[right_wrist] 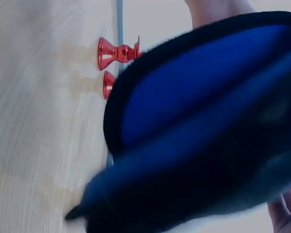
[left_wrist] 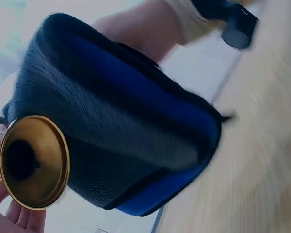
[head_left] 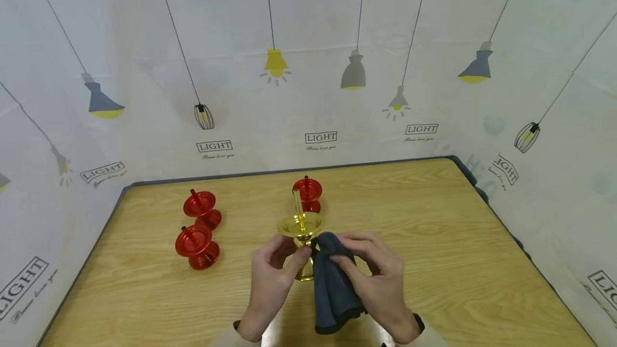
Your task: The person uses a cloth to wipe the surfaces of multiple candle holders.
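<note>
A gold candle holder [head_left: 301,225] with a wide dish and an upright tube is held up over the table by my left hand [head_left: 272,277], thumb and fingers around its stem. In the left wrist view the hollow underside of its base [left_wrist: 43,165] faces the camera. My right hand [head_left: 378,277] pinches a dark blue-grey cloth [head_left: 335,288] against the right side of the stem. The cloth hangs down in folds and fills much of the right wrist view, where it hides most of the right hand.
Two red candle holders [head_left: 196,242] [head_left: 200,205] stand on the left of the wooden table [head_left: 458,229]. Another red candle holder [head_left: 308,190] stands behind the gold one. A white curtain [head_left: 318,9] printed with lamps surrounds the table's far and side edges.
</note>
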The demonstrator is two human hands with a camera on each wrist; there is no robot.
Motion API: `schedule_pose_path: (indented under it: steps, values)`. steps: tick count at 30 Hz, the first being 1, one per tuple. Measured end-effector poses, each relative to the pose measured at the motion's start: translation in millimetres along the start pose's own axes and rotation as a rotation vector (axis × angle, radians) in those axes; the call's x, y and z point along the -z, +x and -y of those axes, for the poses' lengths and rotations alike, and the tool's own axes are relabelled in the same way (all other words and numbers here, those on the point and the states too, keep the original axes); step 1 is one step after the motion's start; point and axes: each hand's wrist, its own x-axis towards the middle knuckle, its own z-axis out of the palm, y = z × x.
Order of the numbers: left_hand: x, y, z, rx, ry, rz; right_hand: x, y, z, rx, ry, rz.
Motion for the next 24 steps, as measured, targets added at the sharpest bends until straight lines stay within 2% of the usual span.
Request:
schedule_pose_path:
  steps: [3, 6, 9, 13, 19, 22, 24]
  values:
    - [-4.5, -2.2, 0.0, -0.001, 0.003, -0.004, -3, -2.4, 0, 0.024, 0.003, -0.002]
    - [-3.1, -2.4, 1.6, 0.005, -0.015, 0.031, -4, -5.0, -2, 0.027, 0.006, -0.011]
    - [3.5, -0.9, 5.7, 0.009, -0.033, 0.099, -4, -7.3, -5, 0.015, 0.034, -0.017]
    - [14.0, 0.4, 11.6, 0.011, -0.082, 0.205, -5, -9.1, -8, -0.011, 0.122, -0.022]
    - [25.0, 0.5, 20.1, 0.034, -0.219, 0.332, -4, -9.3, -7, -0.143, 0.183, -0.003]
    - [27.3, -0.3, 21.0, 0.051, -0.24, 0.353, -4, -10.0, -7, -0.227, 0.183, 0.007]
    - [26.8, -1.3, 19.6, 0.054, -0.213, 0.328, -4, -10.6, -7, -0.294, 0.182, 0.0]
